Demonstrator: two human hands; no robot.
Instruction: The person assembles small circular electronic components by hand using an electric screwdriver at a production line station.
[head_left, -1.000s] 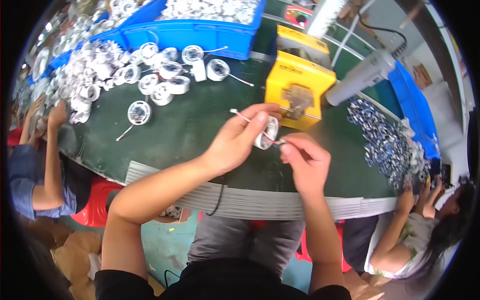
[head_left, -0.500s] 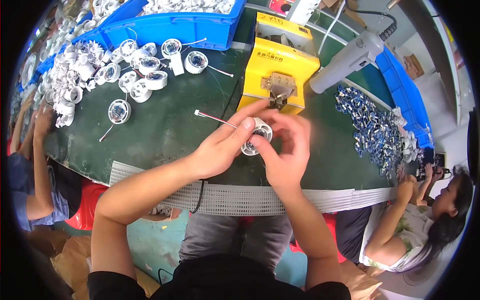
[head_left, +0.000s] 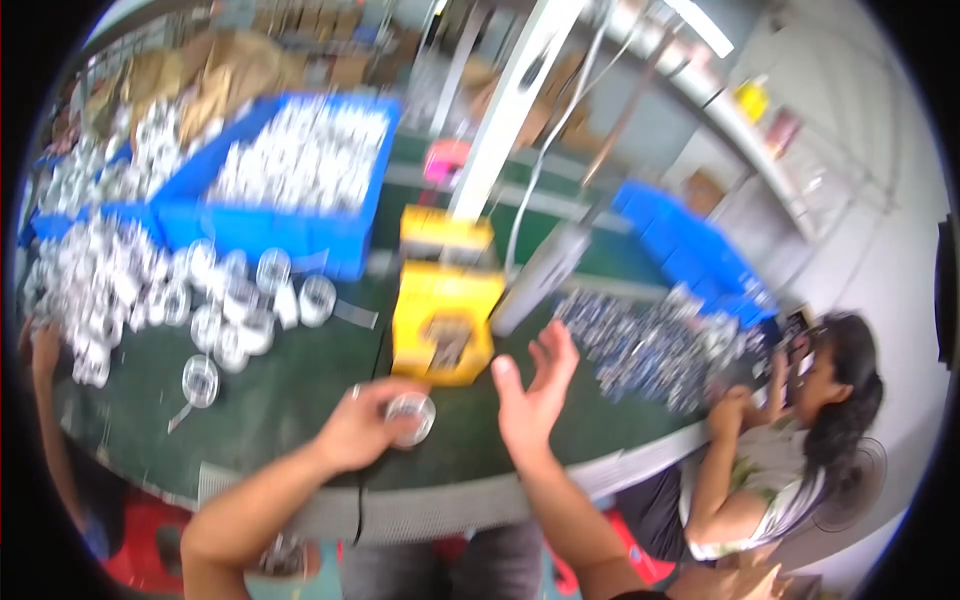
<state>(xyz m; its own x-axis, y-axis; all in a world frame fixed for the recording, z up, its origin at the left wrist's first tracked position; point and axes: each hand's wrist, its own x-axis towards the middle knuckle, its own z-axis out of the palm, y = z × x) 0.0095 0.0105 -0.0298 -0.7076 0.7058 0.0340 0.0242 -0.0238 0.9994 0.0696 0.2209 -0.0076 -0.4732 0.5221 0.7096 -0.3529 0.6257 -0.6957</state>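
Note:
My left hand (head_left: pixel 362 428) grips a round white plastic housing (head_left: pixel 411 420) by its left side, just above the green table near its front edge. Motion blur hides the detail inside the housing's ring. Off to the right, my right hand (head_left: pixel 537 395) is raised with thumb and fingers spread, holding nothing. Beyond both hands stands a yellow bench machine (head_left: pixel 447 315) with a metal fixture on its front. One similar round housing with a short lead (head_left: pixel 200 382) lies alone on the table to the left.
Several white housings (head_left: pixel 240 310) lie by a heap of white parts (head_left: pixel 95 285) on the left. Behind them stands a blue bin (head_left: pixel 365 245) full of white pieces. A grey handheld tool (head_left: pixel 541 279) leans beside the machine. Small blue boards (head_left: pixel 640 345) are piled at right, near a seated person (head_left: pixel 750 460).
The view has swung up and right. My right hand has let go of the housing and moved away to the right, opening. My left hand keeps hold of it.

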